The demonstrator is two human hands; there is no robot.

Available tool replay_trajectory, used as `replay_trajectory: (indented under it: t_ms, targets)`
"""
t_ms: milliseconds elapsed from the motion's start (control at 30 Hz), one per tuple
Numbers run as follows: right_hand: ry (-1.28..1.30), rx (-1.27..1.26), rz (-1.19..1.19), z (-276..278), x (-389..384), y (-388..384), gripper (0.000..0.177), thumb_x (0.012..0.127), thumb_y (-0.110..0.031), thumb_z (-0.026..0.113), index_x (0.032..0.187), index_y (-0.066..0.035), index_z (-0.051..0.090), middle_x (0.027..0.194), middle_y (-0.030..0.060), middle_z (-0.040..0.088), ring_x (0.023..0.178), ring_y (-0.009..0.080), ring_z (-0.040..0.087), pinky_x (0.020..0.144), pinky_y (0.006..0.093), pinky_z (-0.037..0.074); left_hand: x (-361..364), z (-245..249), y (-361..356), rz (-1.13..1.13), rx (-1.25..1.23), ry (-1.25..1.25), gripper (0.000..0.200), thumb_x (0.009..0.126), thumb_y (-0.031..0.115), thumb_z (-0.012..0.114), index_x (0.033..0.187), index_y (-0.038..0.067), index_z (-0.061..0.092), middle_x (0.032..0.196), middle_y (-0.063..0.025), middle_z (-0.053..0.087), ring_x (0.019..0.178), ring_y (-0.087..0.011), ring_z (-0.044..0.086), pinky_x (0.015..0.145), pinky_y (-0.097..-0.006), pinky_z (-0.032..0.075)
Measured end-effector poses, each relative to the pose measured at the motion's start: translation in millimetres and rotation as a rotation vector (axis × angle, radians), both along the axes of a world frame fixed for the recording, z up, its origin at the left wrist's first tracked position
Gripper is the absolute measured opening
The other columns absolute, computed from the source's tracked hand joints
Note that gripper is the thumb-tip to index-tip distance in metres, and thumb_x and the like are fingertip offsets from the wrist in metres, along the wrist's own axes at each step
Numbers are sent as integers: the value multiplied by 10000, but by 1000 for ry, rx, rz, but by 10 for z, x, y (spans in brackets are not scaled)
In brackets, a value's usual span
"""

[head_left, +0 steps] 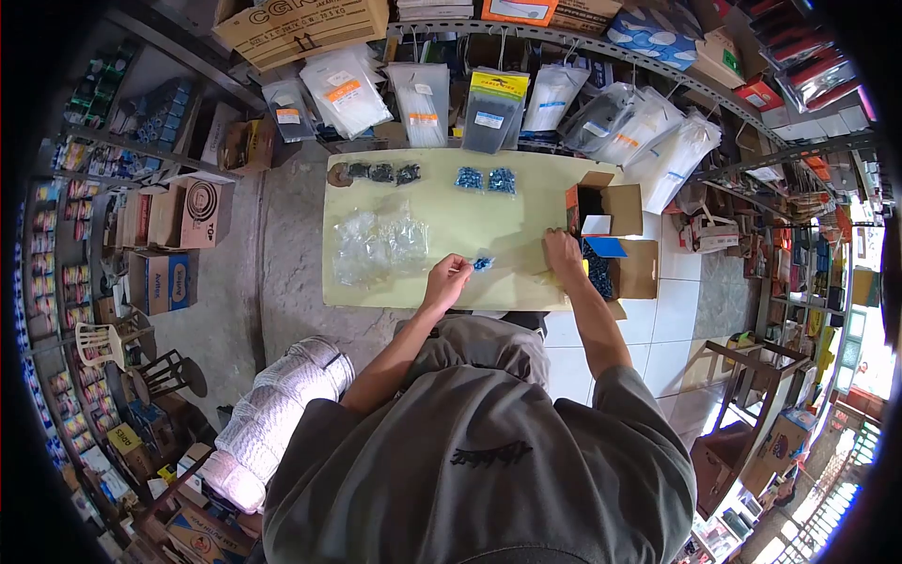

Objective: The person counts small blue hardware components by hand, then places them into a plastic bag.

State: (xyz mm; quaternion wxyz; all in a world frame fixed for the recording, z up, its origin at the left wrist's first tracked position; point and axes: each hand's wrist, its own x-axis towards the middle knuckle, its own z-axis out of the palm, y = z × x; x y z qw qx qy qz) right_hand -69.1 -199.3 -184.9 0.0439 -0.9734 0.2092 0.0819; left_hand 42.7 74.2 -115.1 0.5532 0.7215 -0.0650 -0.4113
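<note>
- Gently, my left hand (446, 280) pinches the small blue pieces (482, 264) near the front edge of the table (451, 221).
- My right hand (564, 254) lies by the open box (620, 211); whether it grips anything, I cannot tell.
- I judge a light, steady pinch best, kept away from the clear bags (381, 244).
</note>
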Motion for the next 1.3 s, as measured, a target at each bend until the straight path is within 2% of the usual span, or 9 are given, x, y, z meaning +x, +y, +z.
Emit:
replay_trajectory:
  t_ms: [367, 467, 567, 633, 667, 733, 767, 933, 1300]
  targets:
    - [47, 58, -69, -66, 95, 41, 105, 823, -71, 571, 824, -45, 672, 831, 174, 678, 778, 319, 694, 657, 391, 580, -76, 1, -37, 34, -19, -54, 139, 882, 152, 611, 931, 23, 598, 836, -33, 616, 720, -85, 585, 601, -221, 473]
    - [-26, 50, -47, -199, 32, -12, 119, 830, -59, 556, 837, -40, 673, 843, 173, 678, 786, 336, 688, 692, 402, 578, -96, -45, -51, 65, -46, -62, 130, 864, 151, 626, 897, 26, 608, 745, -27, 610, 646, -83, 574, 570, -231, 468]
    - [-96, 173, -128, -303, 22, -34, 132, 833, -47, 532, 826, -25, 662, 864, 165, 679, 788, 333, 685, 687, 414, 565, -97, -28, -3, 39, -63, -54, 124, 857, 142, 630, 890, 25, 604, 748, -34, 617, 649, -91, 598, 561, -232, 476]
    - [-432, 315, -157, -24, 97, 27, 71, 759, -23, 607, 808, -15, 657, 768, 157, 672, 720, 267, 693, 645, 353, 552, -97, 39, -16, 73, -49, -32, 119, 852, 131, 631, 880, 20, 599, 752, -38, 625, 660, -100, 627, 561, -228, 482]
    - [-430, 313, -153, 147, 141, 90, 71, 759, -23, 607, 808, -15, 657, 768, 157, 672, 720, 267, 693, 645, 353, 552, -95, 20, -22, 76, -51, -30, 119, 852, 131, 631, 880, 20, 599, 752, -38, 625, 660, -100, 627, 561, -228, 482]
    - [-572, 692, -306, 479, 207, 310, 118, 769, -1, 620, 873, -13, 674, 813, 152, 690, 718, 220, 692, 648, 331, 535, -108, -39, -13, 94, -23, -62, 119, 850, 124, 631, 874, 12, 596, 750, -41, 630, 666, -106, 644, 559, -230, 487]
    - [-617, 769, -310, 560, 219, 401, 150, 747, 0, 679, 896, -13, 685, 790, 124, 694, 710, 167, 683, 657, 287, 531, -127, 3, -29, 117, -10, -48, 124, 850, 124, 629, 873, 6, 596, 750, -47, 636, 657, -112, 647, 567, -233, 492]
    - [-690, 1127, -316, 1000, 182, 925, 95, 798, -27, 689, 873, 23, 661, 800, 85, 696, 770, 161, 691, 683, 265, 543, -253, 73, -90, 152, 54, -85, 114, 848, 114, 621, 881, 6, 602, 757, -64, 648, 649, -118, 652, 578, -238, 498]
    - [-671, 1144, -185, 1081, 152, 1225, 122, 788, 25, 679, 902, 35, 638, 908, 111, 672, 821, 197, 692, 751, 298, 572, -254, 86, -59, 170, 69, -145, 97, 833, 82, 599, 880, -2, 602, 785, -71, 632, 662, -153, 670, 603, -248, 502]
